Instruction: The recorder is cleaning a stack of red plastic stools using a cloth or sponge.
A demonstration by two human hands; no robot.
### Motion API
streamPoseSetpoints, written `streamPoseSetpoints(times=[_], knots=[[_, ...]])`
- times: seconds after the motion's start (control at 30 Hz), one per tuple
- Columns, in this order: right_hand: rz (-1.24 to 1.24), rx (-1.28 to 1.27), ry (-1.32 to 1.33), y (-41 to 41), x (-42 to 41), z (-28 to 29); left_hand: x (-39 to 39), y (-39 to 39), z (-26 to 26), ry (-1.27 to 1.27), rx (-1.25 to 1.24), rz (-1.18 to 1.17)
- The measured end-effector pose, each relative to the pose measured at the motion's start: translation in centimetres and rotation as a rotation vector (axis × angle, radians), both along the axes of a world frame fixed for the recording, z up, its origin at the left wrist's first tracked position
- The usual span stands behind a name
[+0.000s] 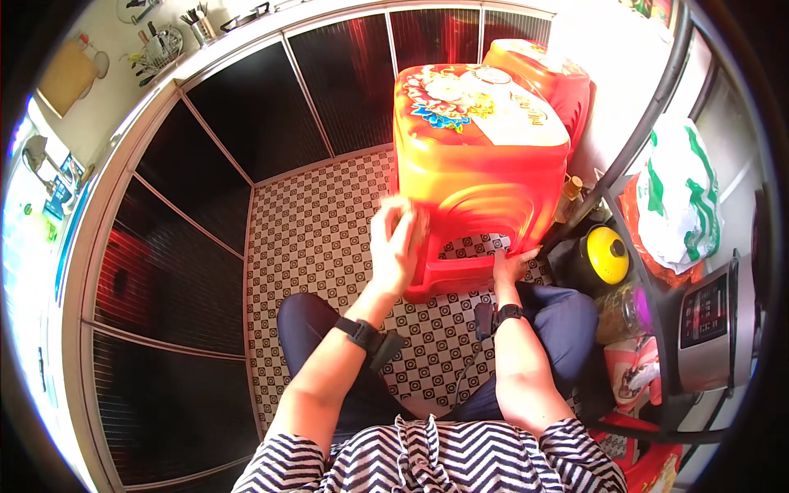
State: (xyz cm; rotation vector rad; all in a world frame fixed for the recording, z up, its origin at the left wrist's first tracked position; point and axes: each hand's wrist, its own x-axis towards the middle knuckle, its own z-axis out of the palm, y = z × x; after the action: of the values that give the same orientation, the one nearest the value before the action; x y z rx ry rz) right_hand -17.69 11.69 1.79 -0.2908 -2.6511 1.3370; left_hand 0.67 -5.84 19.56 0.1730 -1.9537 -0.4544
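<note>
A red plastic stool (481, 179) with a flower print on its top stands upright before me, between my knees and the cabinets. My left hand (394, 246) is at the stool's left front leg, fingers bent around a blurred beige cloth or sponge (420, 223) pressed to the plastic. Motion blur hides its exact kind. My right hand (510, 266) grips the lower right part of the stool, near the front crossbar (462, 266). Both wrists wear black straps with small devices.
A second red stool (570, 86) stands behind the first. Dark glass-fronted cabinets (240, 117) line the left and back. On the right, a metal rack (641, 228) holds a yellow-lidded pot (607, 256), a purple-lidded jar (622, 311), a plastic bag (678, 197) and an electric cooker (709, 326). Patterned tiles (320, 246) cover the floor.
</note>
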Motion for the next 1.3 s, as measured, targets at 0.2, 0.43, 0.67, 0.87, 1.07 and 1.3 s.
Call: streamPoseSetpoints(times=[0.2,0.43,0.67,0.87,1.07,1.3], knots=[[0.028,-0.091,0.043,-0.3,0.9,1.8,-4.2,-0.4,2.7,-0.008,-0.170,0.092],[-0.005,-0.050,-0.010,-0.3,1.4,2.5,2.3,1.6,-8.5,-0.433,-0.144,0.098],[-0.036,0.013,0.125,0.0,0.1,0.0,0.1,2.0,-4.1,-0.082,0.032,0.010],[0.011,-0.042,0.129,-0.3,0.7,1.5,-2.3,1.2,-2.6,-0.177,-0.323,0.130],[0.004,-0.010,0.074,-0.4,1.1,1.7,2.7,2.2,-15.7,-0.603,-0.122,0.087],[-0.022,-0.037,0.049,-0.1,0.9,0.9,1.8,3.8,-12.4,-0.388,0.435,0.042]])
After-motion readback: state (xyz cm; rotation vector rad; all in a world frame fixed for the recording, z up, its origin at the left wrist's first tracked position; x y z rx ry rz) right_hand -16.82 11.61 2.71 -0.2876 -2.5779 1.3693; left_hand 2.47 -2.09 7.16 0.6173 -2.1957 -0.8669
